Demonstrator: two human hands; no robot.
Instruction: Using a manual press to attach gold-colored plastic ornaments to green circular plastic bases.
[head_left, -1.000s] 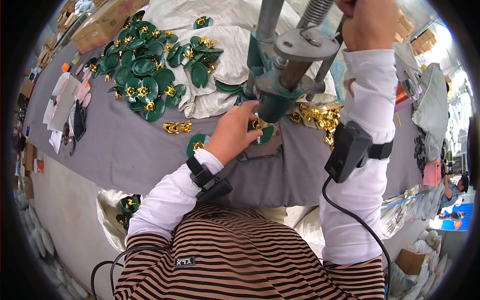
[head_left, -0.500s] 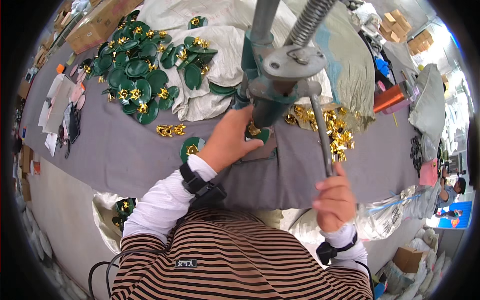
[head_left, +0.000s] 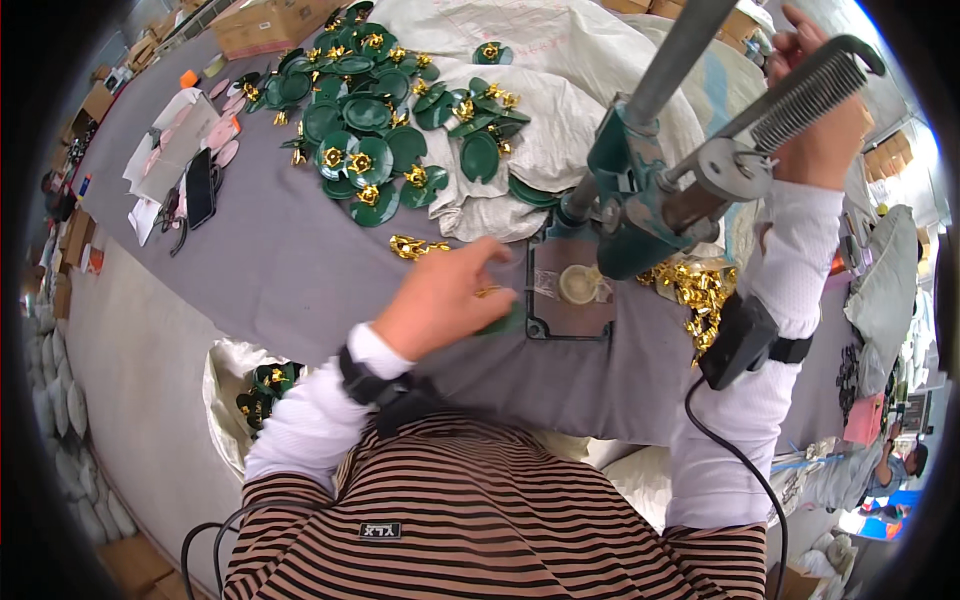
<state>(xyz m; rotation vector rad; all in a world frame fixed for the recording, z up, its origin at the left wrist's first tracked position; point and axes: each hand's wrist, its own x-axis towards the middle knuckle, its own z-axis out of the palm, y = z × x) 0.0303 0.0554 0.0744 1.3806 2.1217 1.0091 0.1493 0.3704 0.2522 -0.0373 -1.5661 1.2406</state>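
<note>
Left hand (head_left: 440, 302) pinches green disc (head_left: 510, 321) beside press (head_left: 640, 235), right hand (head_left: 822, 138) grip unclear; loose pinch could drop disc.

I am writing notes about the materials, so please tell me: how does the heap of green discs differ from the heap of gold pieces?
The green heap is mostly flat round discs with gold fittings; the gold heap shows only small gold pieces. The green heap spreads wider than the gold heap. Both lie at least partly on the grey cloth.
</note>
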